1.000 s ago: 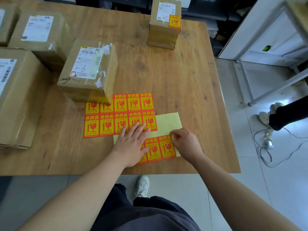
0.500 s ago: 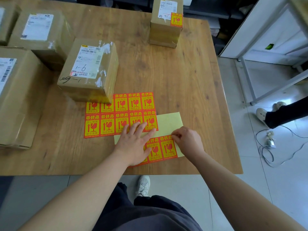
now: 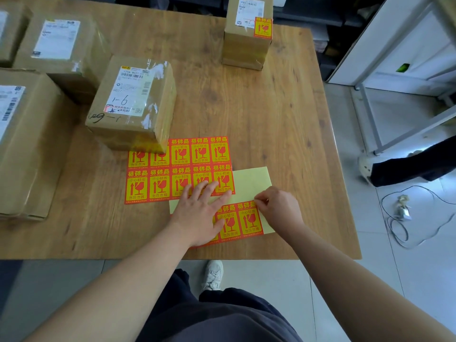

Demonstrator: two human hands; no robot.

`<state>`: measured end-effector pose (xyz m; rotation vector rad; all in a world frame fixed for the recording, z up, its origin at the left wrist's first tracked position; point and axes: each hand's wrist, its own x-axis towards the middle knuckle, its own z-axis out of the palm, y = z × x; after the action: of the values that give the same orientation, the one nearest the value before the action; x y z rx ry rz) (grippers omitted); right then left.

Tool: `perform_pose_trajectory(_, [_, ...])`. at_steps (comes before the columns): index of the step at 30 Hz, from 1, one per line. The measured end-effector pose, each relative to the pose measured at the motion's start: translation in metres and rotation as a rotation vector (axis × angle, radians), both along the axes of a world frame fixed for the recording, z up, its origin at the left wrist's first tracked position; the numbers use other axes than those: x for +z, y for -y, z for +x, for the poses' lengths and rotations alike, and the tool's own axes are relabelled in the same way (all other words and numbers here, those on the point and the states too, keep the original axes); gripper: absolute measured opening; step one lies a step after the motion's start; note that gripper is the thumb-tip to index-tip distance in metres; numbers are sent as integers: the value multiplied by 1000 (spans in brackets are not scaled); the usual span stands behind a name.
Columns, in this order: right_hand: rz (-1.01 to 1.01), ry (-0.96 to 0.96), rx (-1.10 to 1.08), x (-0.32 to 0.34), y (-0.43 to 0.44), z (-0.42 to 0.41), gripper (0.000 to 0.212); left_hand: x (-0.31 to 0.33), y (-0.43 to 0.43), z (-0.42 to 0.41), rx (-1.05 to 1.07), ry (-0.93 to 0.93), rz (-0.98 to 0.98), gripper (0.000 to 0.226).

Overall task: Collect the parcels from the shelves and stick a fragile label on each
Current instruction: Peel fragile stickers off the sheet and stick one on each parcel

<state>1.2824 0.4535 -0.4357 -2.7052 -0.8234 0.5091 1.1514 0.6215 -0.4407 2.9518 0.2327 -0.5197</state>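
Two sheets of red-and-yellow fragile labels lie on the wooden table [image 3: 271,114]. The full sheet [image 3: 172,174] lies under the front edge of the parcel marked "1-6" [image 3: 133,102]. The partly used sheet [image 3: 249,186], pale yellow backing showing, lies nearer me. My left hand [image 3: 199,211] presses flat on it, fingers straight. My right hand [image 3: 278,208] pinches the top right corner of a label [image 3: 249,220] on that sheet. A parcel at the far edge [image 3: 246,35] carries a fragile label [image 3: 263,27].
Three more parcels stand at the left: one large [image 3: 27,144], one behind [image 3: 59,48], one at the far corner [image 3: 9,30]. Right of the table are a white metal frame [image 3: 370,114], another person's leg [image 3: 407,164] and a cable [image 3: 404,218] on the floor.
My left hand has stayed flat on the sheet. My right hand's fingertips have closed onto the label's top corner. The view has shifted slightly.
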Motion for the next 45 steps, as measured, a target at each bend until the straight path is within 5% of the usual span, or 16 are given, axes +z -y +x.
perform_pose_trajectory(8, [-108, -14, 46, -1, -8, 3, 25, 0, 0, 0, 11, -8, 0, 66])
perform_pose_trajectory(18, [99, -230, -30, 2, 9, 8, 18, 3, 1, 0, 18, -18, -9, 66])
perform_pose_trajectory(26, [15, -198, -28, 3, -2, 4, 21, 0, 4, 0, 25, -34, 2, 71])
perform_pose_trajectory(36, [-44, -473, 219, 33, 28, 22, 9, -1, 5, 1, 25, -66, 15, 72])
perform_pose_trajectory(45, [240, -666, 73, 78, 34, 48, 12, 5, 9, 4, 38, -93, 26, 72])
